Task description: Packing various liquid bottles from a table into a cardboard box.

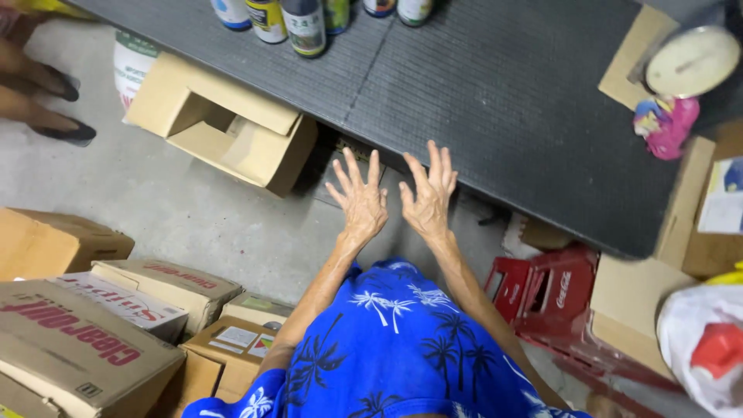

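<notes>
Reaching forward, my left hand (361, 203) and right hand (428, 195) spread wide and empty, fingertips near the dark ribbed worktop (495, 93) edge, as if to brace. Open cardboard box (224, 124) sits on the floor below; bottles (305, 23) line the far side.

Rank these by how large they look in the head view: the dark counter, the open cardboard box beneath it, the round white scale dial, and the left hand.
1. dark counter
2. open cardboard box
3. and 4. round white scale dial and left hand look alike; the hand is nearer the camera, so unranked.
</notes>
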